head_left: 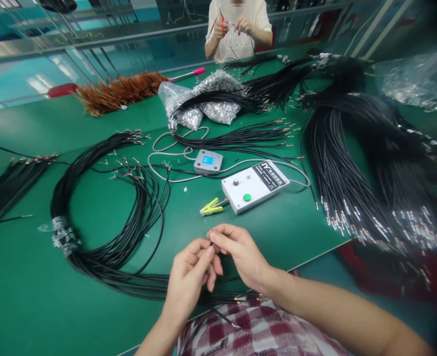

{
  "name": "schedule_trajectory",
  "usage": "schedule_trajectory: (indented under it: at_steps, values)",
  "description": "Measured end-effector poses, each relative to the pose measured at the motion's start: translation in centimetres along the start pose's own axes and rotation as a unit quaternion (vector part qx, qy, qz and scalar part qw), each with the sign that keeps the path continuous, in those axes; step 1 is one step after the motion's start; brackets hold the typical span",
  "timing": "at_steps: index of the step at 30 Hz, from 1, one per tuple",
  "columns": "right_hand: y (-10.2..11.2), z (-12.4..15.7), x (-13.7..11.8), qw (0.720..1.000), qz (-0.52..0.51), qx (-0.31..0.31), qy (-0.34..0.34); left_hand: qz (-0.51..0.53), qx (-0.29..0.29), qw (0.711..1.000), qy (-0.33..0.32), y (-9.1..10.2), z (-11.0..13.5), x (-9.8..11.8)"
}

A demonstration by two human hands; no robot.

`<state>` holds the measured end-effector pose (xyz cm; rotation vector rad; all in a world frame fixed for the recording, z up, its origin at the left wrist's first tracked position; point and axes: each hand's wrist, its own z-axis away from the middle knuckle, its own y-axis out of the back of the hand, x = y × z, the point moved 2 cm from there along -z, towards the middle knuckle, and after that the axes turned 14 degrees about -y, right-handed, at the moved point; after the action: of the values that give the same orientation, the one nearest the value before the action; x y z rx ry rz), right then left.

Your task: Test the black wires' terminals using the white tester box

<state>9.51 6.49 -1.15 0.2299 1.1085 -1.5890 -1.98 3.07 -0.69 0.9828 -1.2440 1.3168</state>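
Note:
Near the front edge of the green table, my left hand [191,272] and my right hand [242,252] meet fingertip to fingertip. Both pinch the end of a black cable [211,243]; only a small dark bit shows between the fingers. Just beyond them sits a white box [257,185] with a knob and a green button, and a yellow-green clip [211,206] sticks out of its side. On the left, a looped bundle of black cables [61,193] has metal connectors [65,237] gathered at its middle, and its strands run under my left hand to the table's edge.
Behind the box lie a small grey device [208,161] with a lit display and clear bags [218,94] of metal parts. A thick cable bundle [333,148] hangs over the right edge. A brown feather duster [122,91] lies at back left. Opposite, a person [237,34] holds red-handled scissors [223,25].

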Motion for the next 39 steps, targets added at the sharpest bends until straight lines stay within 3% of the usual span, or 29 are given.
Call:
schedule_trajectory:
  at_steps: [5, 10, 12, 16, 19, 23, 29, 32, 36, 39]
  values:
    - [0.6, 0.1, 0.4, 0.998, 0.044, -0.005, 0.041, 0.019, 0.010, 1.000, -0.011, 0.3, 0.2, -0.6]
    - [1.4, 0.0, -0.1, 0.983, 0.156, 0.010, 0.094, -0.001, 0.002, 1.000, -0.019, 0.3, 0.2, -0.3]
    - [1.7, 0.3, -0.8, 0.960, 0.230, 0.035, 0.154, -0.029, 0.011, 0.999, -0.043, 0.3, 0.0, 0.2]
    - [2.1, 1.5, -1.7, 0.889, 0.359, 0.074, 0.274, -0.054, 0.030, 0.993, -0.096, -0.4, -0.6, 1.2]
    - [2.3, 1.8, -1.8, 0.868, 0.393, 0.081, 0.291, -0.037, 0.062, 0.989, -0.130, -1.3, -1.1, 1.0]
    - [2.5, 1.6, -1.5, 0.864, 0.410, 0.100, 0.275, 0.018, 0.128, 0.982, -0.136, -1.7, -1.0, -0.3]
    - [3.3, 1.3, -1.3, 0.839, 0.447, 0.094, 0.295, -0.088, 0.148, 0.980, -0.099, -1.1, -0.4, -0.5]
    - [3.9, 1.5, -2.2, 0.791, 0.502, 0.098, 0.337, -0.093, 0.151, 0.980, -0.088, -0.6, -0.8, -0.2]
    - [3.5, 1.3, -3.2, 0.684, 0.623, 0.085, 0.370, -0.084, 0.123, 0.986, -0.069, 0.0, -1.5, -0.3]
    - [2.8, 0.6, -3.3, 0.627, 0.669, 0.053, 0.395, -0.127, 0.093, 0.985, -0.075, 0.3, -1.7, -0.5]
